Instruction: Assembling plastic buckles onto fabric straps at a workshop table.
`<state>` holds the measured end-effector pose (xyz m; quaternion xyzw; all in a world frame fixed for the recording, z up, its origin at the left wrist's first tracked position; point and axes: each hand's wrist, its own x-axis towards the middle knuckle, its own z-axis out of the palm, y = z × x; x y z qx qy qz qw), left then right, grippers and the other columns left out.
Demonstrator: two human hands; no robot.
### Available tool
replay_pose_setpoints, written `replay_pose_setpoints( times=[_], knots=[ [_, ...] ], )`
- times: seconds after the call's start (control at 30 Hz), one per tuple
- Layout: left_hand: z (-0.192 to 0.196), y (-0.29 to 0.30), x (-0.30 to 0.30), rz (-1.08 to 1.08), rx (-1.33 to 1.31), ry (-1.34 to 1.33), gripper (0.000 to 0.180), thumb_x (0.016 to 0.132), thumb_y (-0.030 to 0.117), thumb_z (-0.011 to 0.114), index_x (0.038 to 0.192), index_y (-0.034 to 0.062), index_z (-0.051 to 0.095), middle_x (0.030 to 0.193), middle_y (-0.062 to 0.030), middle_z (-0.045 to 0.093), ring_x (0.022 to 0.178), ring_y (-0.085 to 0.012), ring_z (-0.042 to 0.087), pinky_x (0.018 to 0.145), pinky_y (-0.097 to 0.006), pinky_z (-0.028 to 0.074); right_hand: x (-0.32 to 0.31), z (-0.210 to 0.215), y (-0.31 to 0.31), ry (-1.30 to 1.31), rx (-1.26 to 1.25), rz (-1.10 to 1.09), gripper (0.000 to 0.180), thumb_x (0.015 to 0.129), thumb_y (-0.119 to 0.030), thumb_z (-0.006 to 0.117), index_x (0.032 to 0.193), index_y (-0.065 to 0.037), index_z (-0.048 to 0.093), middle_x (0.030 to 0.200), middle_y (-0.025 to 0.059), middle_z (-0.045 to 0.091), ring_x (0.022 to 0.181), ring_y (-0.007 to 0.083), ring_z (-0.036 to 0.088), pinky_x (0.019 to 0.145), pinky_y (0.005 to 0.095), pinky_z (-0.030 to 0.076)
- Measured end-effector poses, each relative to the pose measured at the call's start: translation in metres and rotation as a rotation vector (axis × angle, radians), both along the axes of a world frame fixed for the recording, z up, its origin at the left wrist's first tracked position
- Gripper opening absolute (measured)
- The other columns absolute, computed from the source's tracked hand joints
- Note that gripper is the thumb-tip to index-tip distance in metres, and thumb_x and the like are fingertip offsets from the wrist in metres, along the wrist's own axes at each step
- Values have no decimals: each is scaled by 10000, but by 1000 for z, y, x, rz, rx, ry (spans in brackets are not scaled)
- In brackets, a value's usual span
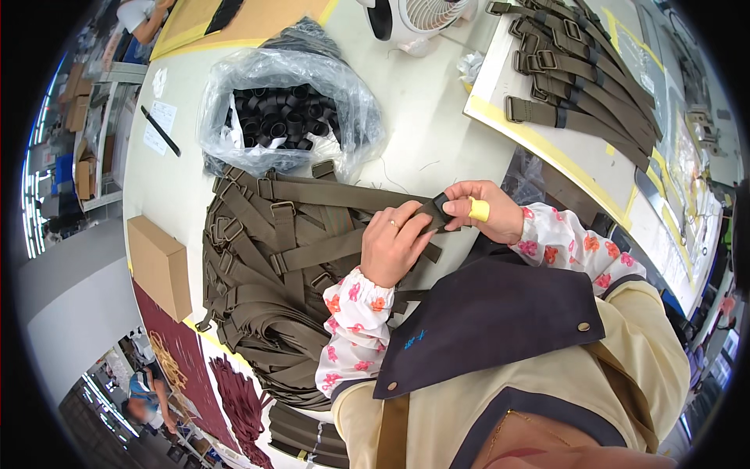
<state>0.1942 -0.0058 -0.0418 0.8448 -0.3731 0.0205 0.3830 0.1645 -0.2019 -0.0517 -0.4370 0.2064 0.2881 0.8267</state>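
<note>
My left hand point(394, 242) closes on the end of an olive-brown webbing strap point(424, 222), with a ring on one finger. Right beside it, my right hand point(492, 209) pinches a black loop point(441, 202) against that strap end; a yellow cover wraps one of its fingers. Fingers partly hide how far the loop sits around the strap. Under and left of my hands lies a large pile of similar straps point(266, 313), several with metal buckles. Behind the pile, a clear plastic bag point(363, 125) gapes open, holding many black loops point(285, 117).
A cardboard box point(160, 262) stands at the left table edge, near a black pen point(161, 131) on paper. Maroon cords point(241, 406) hang at the lower left. More buckled straps point(586, 78) lie on the right-hand table. A white fan point(426, 19) stands at the back.
</note>
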Motion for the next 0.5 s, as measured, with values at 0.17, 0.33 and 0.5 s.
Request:
replay_pose_setpoints(
  times=[0.17,0.33,0.5],
  knots=[
    [-3,4,-2,61,-158,9,216,595,16,721,781,35,612,865,-70,602,648,-229,552,568,-312,436,5,4,-9,38,-44,-4,241,777,-154,654,922,3,544,818,58,591,770,157,614,675,254,508],
    [-3,0,-5,-16,-92,-7,179,627,16,681,786,38,603,867,-61,579,653,-215,536,554,-324,426,1,3,-1,74,-28,117,315,775,-179,669,960,18,505,800,70,609,700,198,646,601,237,520],
    [-11,-9,-8,89,-33,-38,132,642,6,635,739,34,550,827,-68,542,660,-233,543,567,-327,440,-8,-7,16,90,26,143,278,788,-174,647,953,7,516,816,73,602,737,165,634,623,253,527]
  ],
)
